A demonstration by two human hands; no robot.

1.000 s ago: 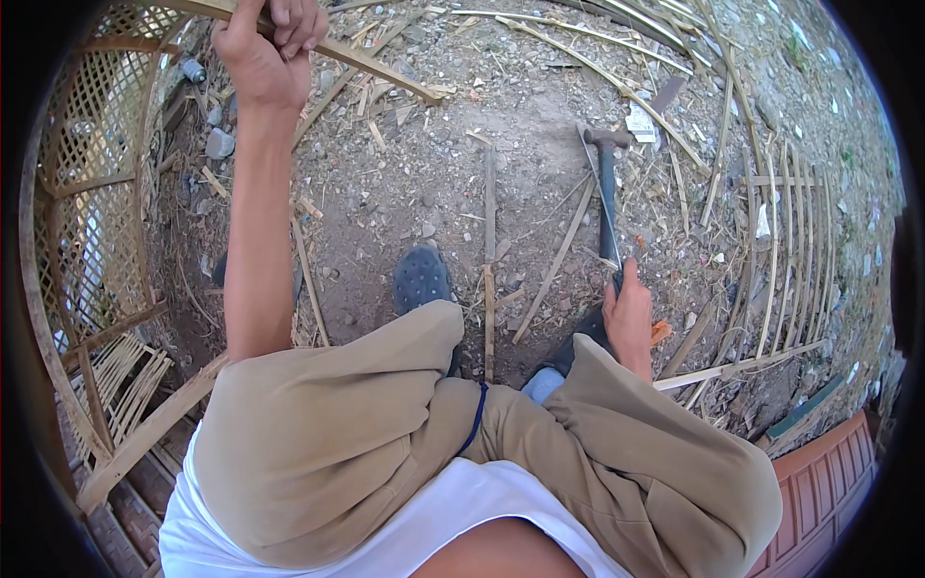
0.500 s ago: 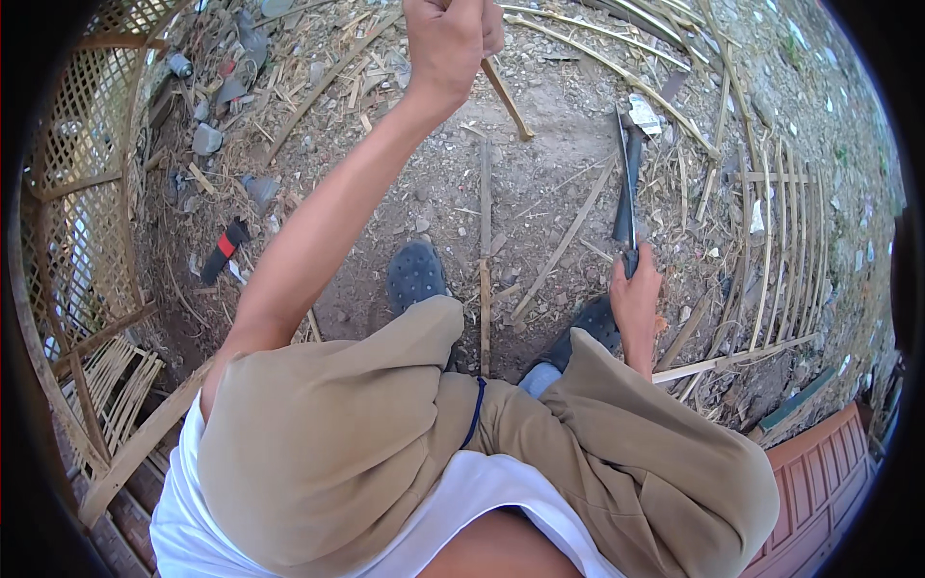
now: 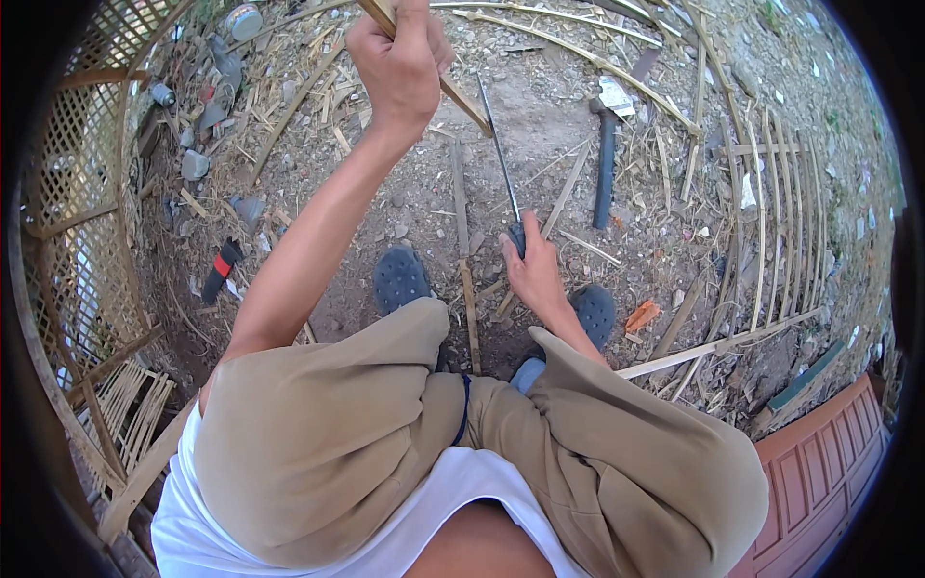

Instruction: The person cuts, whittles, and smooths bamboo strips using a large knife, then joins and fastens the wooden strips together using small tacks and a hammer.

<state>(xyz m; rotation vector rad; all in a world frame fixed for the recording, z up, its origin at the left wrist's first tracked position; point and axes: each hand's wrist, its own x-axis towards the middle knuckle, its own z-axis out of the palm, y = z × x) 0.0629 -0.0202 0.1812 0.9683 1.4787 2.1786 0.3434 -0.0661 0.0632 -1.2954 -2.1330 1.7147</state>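
My left hand (image 3: 397,77) is closed around a narrow wooden or bamboo strip (image 3: 465,104), which slants down to the right above the ground. In my right hand (image 3: 538,273) is the dark handle of a long-bladed knife (image 3: 505,169), its thin blade pointing up and away. The blade crosses close to the lower end of the strip; whether they touch I cannot tell. To the right of the knife, a hammer (image 3: 604,169) with a dark handle lies on the ground.
Bamboo strips (image 3: 578,60) and chips litter the dirt. A slatted bamboo frame (image 3: 785,231) lies right, above a reddish panel (image 3: 819,472). At left are a woven lattice (image 3: 82,193) and a black-and-red object (image 3: 222,273). My clogs (image 3: 401,277) rest between wooden sticks (image 3: 469,318).
My right hand has brought the knife from beside the hammer leftward to the strip's lower end. The left hand has shifted slightly left and down in the picture with the strip.
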